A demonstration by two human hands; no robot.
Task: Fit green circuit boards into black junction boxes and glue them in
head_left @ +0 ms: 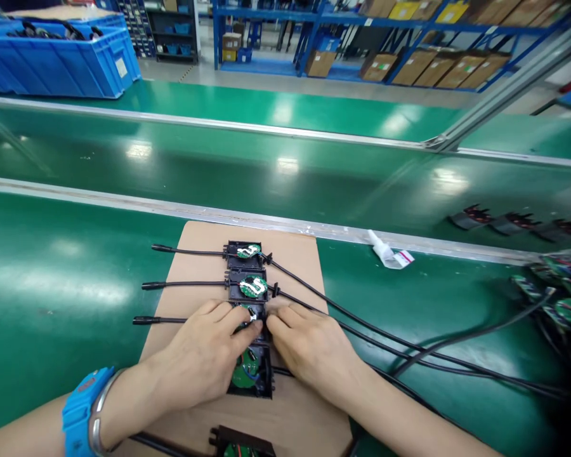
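Several black plastic cases with green circuit boards lie in a column on a brown cardboard sheet (pixel 299 266). In the two farthest cases, the boards (pixel 249 252) (pixel 254 287) carry white paste, and black cables run out on both sides. Over the third case from the top (pixel 261 335), my left hand (pixel 209 355) has its thumb and index finger closed on the circuit board (pixel 252 311). My right hand (pixel 309 343) is closed at that case's right side, on a black cable mostly hidden by the fingers. Below sits another open case with a green board (pixel 246 370).
At the bottom edge, one more case (pixel 242 441) is partly in view. Black cables (pixel 385 333) stretch right toward a pile of circuit boards (pixel 566 304). A crumpled white tube (pixel 385 251) lies near the metal rail (pixel 124 202). A blue bin (pixel 71 60) stands far left.
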